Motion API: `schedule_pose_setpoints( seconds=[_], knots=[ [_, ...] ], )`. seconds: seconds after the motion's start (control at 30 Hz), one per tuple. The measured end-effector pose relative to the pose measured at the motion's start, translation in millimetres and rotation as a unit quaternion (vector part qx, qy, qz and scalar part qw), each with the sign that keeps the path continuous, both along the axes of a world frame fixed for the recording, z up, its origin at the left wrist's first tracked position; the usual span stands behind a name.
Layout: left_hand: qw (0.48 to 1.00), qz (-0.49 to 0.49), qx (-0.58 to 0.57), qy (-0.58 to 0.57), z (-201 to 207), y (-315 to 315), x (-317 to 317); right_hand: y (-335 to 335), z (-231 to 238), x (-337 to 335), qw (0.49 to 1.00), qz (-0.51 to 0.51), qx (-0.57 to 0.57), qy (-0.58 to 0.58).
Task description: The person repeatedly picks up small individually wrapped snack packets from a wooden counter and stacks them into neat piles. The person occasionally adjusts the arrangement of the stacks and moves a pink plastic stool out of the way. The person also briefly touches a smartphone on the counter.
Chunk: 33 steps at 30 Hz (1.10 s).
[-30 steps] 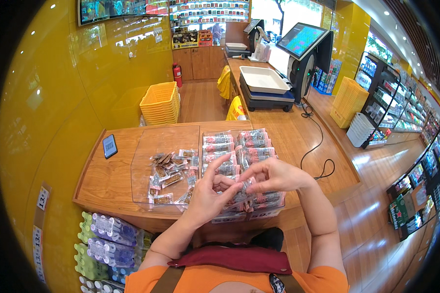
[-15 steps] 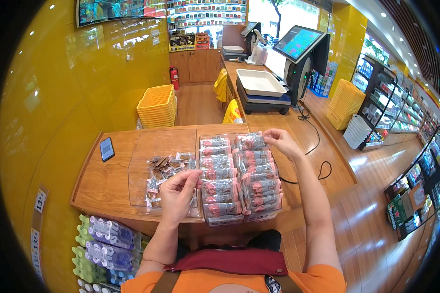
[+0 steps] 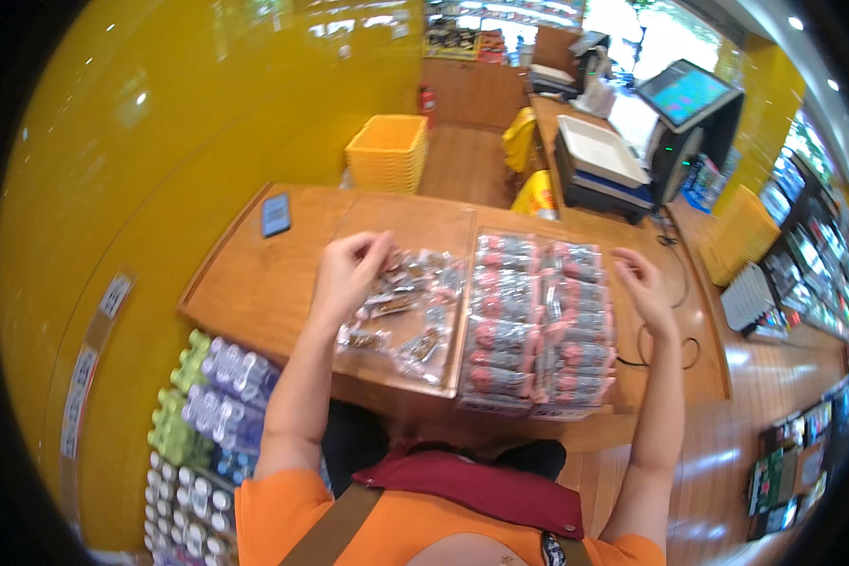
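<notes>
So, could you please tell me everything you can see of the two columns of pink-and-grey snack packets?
The two columns of pink-and-grey snack packets lie side by side at the near edge of the wooden counter, right of the loose brown snack packets. They look wrapped in shiny, clear plastic film and lie crosswise, packed closely one behind another. The right hand hovers just to their right, apparently not touching. Blur hides finer detail.

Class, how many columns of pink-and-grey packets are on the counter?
2: a left column beside the loose snacks, and a right column nearer the right hand. Others underneath could be hidden.
</notes>
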<state>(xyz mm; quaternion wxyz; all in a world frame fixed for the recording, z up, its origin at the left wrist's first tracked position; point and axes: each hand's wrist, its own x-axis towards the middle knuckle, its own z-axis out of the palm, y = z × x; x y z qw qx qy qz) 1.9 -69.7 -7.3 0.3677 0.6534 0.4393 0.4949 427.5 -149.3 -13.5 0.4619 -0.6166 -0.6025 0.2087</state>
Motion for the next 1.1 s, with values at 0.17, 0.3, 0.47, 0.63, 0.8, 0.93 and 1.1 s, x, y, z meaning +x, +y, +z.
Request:
schedule_pose_setpoints(
  seconds=[0.17,0.3,0.47,0.63,0.8,0.93,1.1],
  knots=[
    [0.839,-0.116,-0.008,0.532,-53.1,61.3,-7.5,-24.6,15.6,-10.5,0.998,-0.004,0.016,0.066],
    [0.767,-0.075,0.067,0.634,-104.3,57.2,-6.5,-31.7,18.9,-14.8,0.995,0.006,0.028,0.092],
    [0.771,-0.087,0.132,0.618,-92.9,62.9,-10.0,-38.6,23.8,-22.5,0.995,0.023,0.037,0.092],
    [0.877,-0.130,0.086,0.454,-48.0,71.8,-39.3,-43.3,28.6,-32.2,0.994,0.043,0.037,0.098],
    [0.936,-0.207,-0.174,0.226,-21.7,66.3,-41.1,-40.3,30.7,-56.8,0.992,0.092,0.015,0.081],
    [0.959,-0.208,-0.171,0.088,-4.4,52.2,-33.5,-40.9,33.7,-90.6,0.988,0.151,0.004,0.039],
    [0.963,-0.234,-0.133,0.029,38.1,11.8,-4.6,-37.5,47.3,-134.7,0.979,0.194,0.038,-0.054]
  ],
)
